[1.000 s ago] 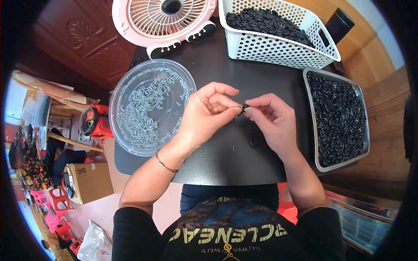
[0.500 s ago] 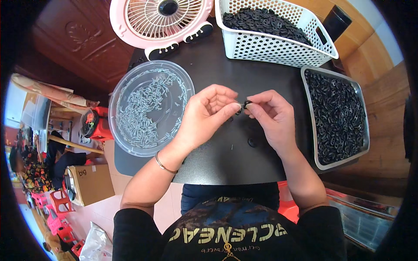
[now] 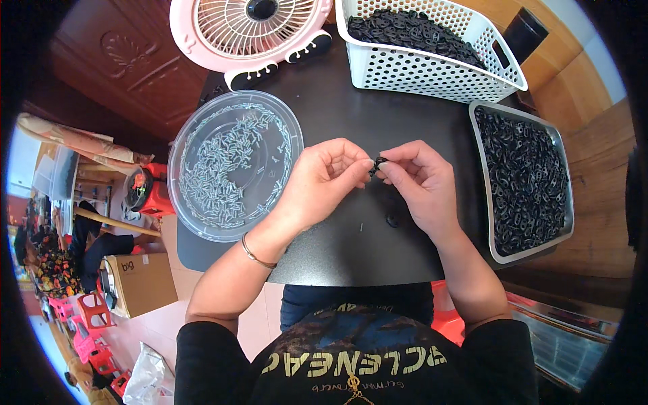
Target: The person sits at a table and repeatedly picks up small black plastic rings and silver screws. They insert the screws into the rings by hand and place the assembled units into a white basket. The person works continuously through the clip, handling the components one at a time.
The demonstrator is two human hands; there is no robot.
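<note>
Over the dark tabletop (image 3: 331, 253), my left hand (image 3: 322, 177) and right hand (image 3: 422, 181) met on a small black piece (image 3: 380, 162).
The white basket (image 3: 425, 75) of black parts stood at the far side, the clear tub (image 3: 255, 192) of metal pins at my left, the metal tray (image 3: 533, 250) of black parts at my right; I judge this left the middle free and both supplies in reach. My forearms slanted inward, wrists raised, thumbs and forefingers gripping the piece from opposite sides, probably for fine control; my left hand's other fingers curled loosely. Whether the piece was single or joined I couldn't tell. Below lay a loose black part (image 3: 392, 220) and a thin pin (image 3: 361, 227).
</note>
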